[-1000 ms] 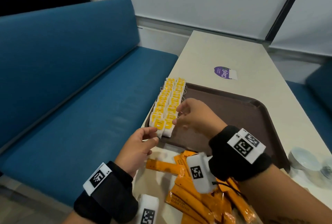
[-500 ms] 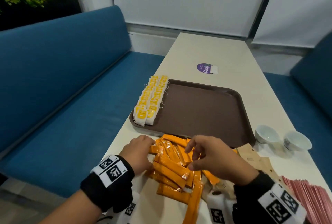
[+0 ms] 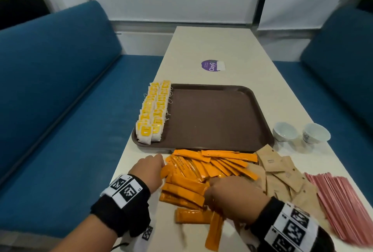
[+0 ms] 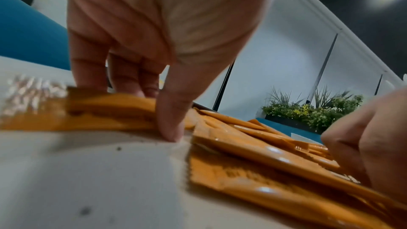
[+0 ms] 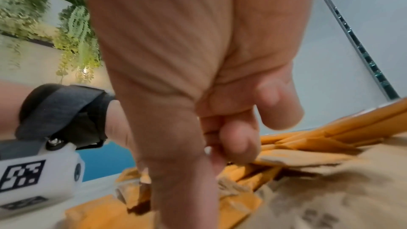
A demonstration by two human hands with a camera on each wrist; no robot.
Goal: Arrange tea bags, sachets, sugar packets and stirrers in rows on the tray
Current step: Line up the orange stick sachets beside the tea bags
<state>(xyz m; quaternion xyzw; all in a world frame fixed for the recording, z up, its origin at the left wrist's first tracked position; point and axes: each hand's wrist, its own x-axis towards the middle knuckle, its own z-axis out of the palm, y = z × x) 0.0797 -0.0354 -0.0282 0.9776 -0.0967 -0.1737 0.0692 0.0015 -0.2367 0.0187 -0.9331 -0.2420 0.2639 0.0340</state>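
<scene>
Blue bench seats (image 3: pixel 60 94) flank a long pale table (image 3: pixel 218 45), the largest things I see from the head view. On the table lies a brown tray (image 3: pixel 218 118), touching nothing of the loose piles near me. Two rows of yellow tea bags (image 3: pixel 154 110) already stand along its left edge; the rest of the tray floor is bare. Just in front of the tray sits a loose heap of orange sachets (image 3: pixel 203 169), then brown sugar packets (image 3: pixel 282 173) to its right, then pink stirrers (image 3: pixel 343 201) at the far right. Two small white cups (image 3: pixel 300 133) stand beside the tray's right edge.

My left hand (image 3: pixel 149 171) is at the heap's left edge, fingers curled down, pinching the end of a sachet between thumb and fingertips. My right hand (image 3: pixel 228 197) rests on the heap's middle, fingers curled onto sachets.

I judge I am gathering sachets for the next row. The risk: the sachets look slick and overlap at many angles, so a bunch could fan out or slip and land crooked, or sugar packets could be dragged along.

The head view hides both sets of fingertips. The left wrist view shows the left thumb (image 4: pixel 171 124) pressed to the table against a sachet's end. The right wrist view shows the right fingers (image 5: pixel 237 138) folded onto sachets, with sugar packets just beside them, but blur hides how many are held.
</scene>
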